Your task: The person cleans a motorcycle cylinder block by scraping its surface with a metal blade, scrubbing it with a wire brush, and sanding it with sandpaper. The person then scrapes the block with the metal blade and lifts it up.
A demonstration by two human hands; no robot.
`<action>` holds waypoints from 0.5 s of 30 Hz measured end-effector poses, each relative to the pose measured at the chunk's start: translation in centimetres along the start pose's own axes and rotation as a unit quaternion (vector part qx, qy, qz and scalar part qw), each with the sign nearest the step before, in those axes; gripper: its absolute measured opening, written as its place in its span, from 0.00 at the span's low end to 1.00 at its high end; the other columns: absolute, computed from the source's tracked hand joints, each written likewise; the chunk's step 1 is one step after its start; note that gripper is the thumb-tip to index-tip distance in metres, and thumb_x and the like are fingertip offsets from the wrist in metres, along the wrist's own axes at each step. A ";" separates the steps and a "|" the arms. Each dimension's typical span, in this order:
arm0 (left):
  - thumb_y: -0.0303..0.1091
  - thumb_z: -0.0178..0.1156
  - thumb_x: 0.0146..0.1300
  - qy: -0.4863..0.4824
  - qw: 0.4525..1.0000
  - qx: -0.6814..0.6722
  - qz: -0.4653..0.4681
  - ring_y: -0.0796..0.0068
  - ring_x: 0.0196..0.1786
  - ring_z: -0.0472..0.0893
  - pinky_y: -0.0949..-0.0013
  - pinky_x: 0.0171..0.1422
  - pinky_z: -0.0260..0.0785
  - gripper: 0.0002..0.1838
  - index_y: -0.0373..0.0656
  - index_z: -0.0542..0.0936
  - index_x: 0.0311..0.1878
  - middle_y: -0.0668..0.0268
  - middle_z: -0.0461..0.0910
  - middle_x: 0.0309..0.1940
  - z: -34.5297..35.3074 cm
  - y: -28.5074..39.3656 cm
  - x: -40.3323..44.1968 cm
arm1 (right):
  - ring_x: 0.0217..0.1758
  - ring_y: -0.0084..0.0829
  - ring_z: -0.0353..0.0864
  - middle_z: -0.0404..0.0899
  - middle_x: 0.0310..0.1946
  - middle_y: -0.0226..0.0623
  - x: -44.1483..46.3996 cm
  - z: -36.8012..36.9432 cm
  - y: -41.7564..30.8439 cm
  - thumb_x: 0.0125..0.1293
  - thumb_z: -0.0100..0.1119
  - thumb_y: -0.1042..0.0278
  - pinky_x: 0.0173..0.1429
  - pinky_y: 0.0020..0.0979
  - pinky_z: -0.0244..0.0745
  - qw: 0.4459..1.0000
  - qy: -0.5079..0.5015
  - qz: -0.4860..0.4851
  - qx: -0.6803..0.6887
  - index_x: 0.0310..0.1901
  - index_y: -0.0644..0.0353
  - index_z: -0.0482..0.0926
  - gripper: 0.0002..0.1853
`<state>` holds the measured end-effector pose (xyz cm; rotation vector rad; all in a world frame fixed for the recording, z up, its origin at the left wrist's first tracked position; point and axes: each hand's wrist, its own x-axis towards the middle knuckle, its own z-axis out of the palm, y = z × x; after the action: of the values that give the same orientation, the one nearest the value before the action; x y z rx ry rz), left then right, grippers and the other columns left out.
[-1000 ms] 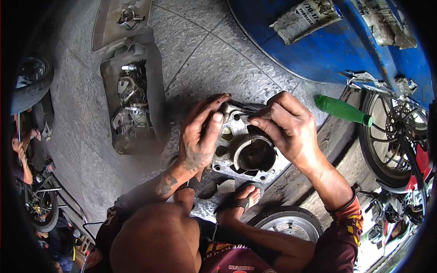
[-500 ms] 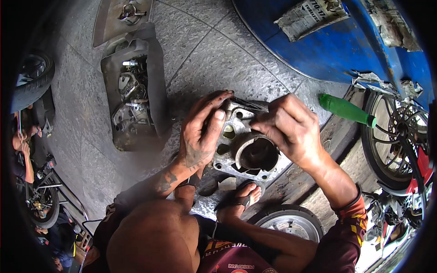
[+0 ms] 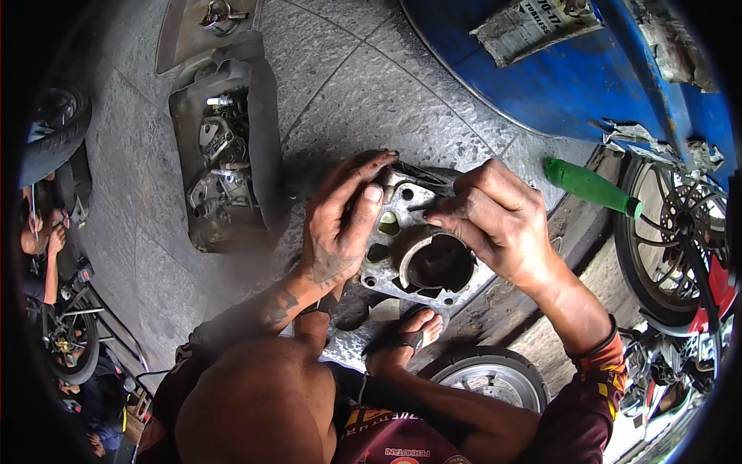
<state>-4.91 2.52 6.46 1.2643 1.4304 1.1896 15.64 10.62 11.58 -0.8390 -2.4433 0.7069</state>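
A grey metal engine cylinder block (image 3: pixel 390 267) with a round bore is held up in front of me, its flat face towards the camera. My left hand (image 3: pixel 344 216) is closed around its left side, the thumb lying along the edge of the face. My right hand (image 3: pixel 498 216) is pinched over the upper right of the face, just above the bore, with fingers curled and thumb tip close to the metal. What sits between those fingertips is hidden or too small to name.
An open dark container (image 3: pixel 267 155) with greasy engine parts (image 3: pixel 220 155) stands on the tiled floor at left. A green bottle (image 3: pixel 591 188) lies at right, near a blue drum (image 3: pixel 541 93) and a motorcycle wheel (image 3: pixel 665 232). Another wheel (image 3: pixel 495 379) lies below. Another person's hands (image 3: pixel 50 232) show far left.
My right hand has shifted very slightly over the block's face, still pinched. My left hand keeps its grip and the block stays in nearly the same place. The camera view has moved slightly.
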 end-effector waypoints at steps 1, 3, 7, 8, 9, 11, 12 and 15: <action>0.35 0.52 0.74 0.002 1.000 -0.002 -0.006 0.61 0.59 0.79 0.65 0.65 0.68 0.18 0.34 0.79 0.59 0.54 0.80 0.56 0.0 0.0 0.0 | 0.32 0.29 0.77 0.72 0.29 0.27 0.3 -0.1 0.0 0.52 0.74 0.64 0.27 0.32 0.74 1.000 -0.002 0.000 -0.001 0.28 0.55 0.76 0.12; 0.36 0.52 0.75 0.000 1.000 -0.004 -0.012 0.61 0.59 0.79 0.65 0.65 0.69 0.18 0.34 0.79 0.59 0.54 0.80 0.56 0.2 0.0 -0.1 | 0.32 0.29 0.77 0.73 0.28 0.27 0.8 -0.2 0.2 0.51 0.74 0.64 0.27 0.31 0.75 0.999 0.013 0.017 -0.033 0.26 0.55 0.76 0.13; 0.35 0.51 0.75 -0.003 1.000 0.003 -0.003 0.61 0.59 0.79 0.65 0.65 0.68 0.18 0.34 0.79 0.59 0.54 0.80 0.56 -0.2 0.0 -0.1 | 0.31 0.29 0.76 0.72 0.29 0.28 -0.1 0.1 0.4 0.52 0.74 0.64 0.25 0.33 0.74 1.000 0.013 -0.018 0.005 0.27 0.55 0.76 0.13; 0.35 0.51 0.75 -0.006 1.000 0.006 -0.005 0.61 0.59 0.79 0.65 0.65 0.68 0.18 0.34 0.79 0.59 0.54 0.80 0.56 -0.1 0.1 -0.1 | 0.31 0.29 0.76 0.72 0.29 0.28 -0.2 0.1 0.2 0.52 0.74 0.64 0.25 0.33 0.73 1.000 0.009 -0.015 -0.007 0.27 0.55 0.75 0.13; 0.35 0.51 0.75 -0.006 1.000 0.004 -0.005 0.61 0.59 0.79 0.65 0.65 0.68 0.18 0.34 0.79 0.59 0.54 0.80 0.56 0.0 0.1 -0.1 | 0.31 0.29 0.76 0.72 0.29 0.28 0.0 0.0 0.1 0.52 0.74 0.64 0.25 0.33 0.73 1.000 0.008 -0.015 -0.008 0.27 0.55 0.75 0.13; 0.35 0.51 0.75 0.002 1.000 -0.006 -0.022 0.61 0.59 0.79 0.65 0.65 0.68 0.18 0.34 0.79 0.59 0.54 0.80 0.56 0.1 0.1 -0.2 | 0.31 0.28 0.77 0.74 0.29 0.27 0.7 -0.1 0.2 0.51 0.75 0.64 0.25 0.31 0.74 0.999 0.007 -0.010 -0.051 0.27 0.55 0.76 0.13; 0.36 0.51 0.75 -0.002 0.999 -0.021 -0.031 0.62 0.59 0.79 0.65 0.65 0.68 0.18 0.34 0.79 0.60 0.54 0.80 0.56 0.1 0.1 -0.2 | 0.30 0.27 0.77 0.74 0.29 0.27 1.1 -0.1 0.4 0.50 0.75 0.64 0.25 0.30 0.74 0.998 0.011 -0.034 -0.046 0.26 0.55 0.76 0.13; 0.36 0.51 0.75 -0.001 1.000 -0.004 0.001 0.62 0.60 0.79 0.65 0.66 0.68 0.18 0.35 0.79 0.59 0.55 0.80 0.56 0.0 -0.1 -0.2 | 0.30 0.27 0.75 0.72 0.28 0.27 0.1 0.3 0.4 0.51 0.75 0.64 0.24 0.30 0.73 0.999 0.028 -0.038 -0.013 0.26 0.54 0.76 0.13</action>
<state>-4.91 2.36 6.32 1.2617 1.4220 1.1927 15.54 10.90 11.13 -0.7613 -2.4264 0.6164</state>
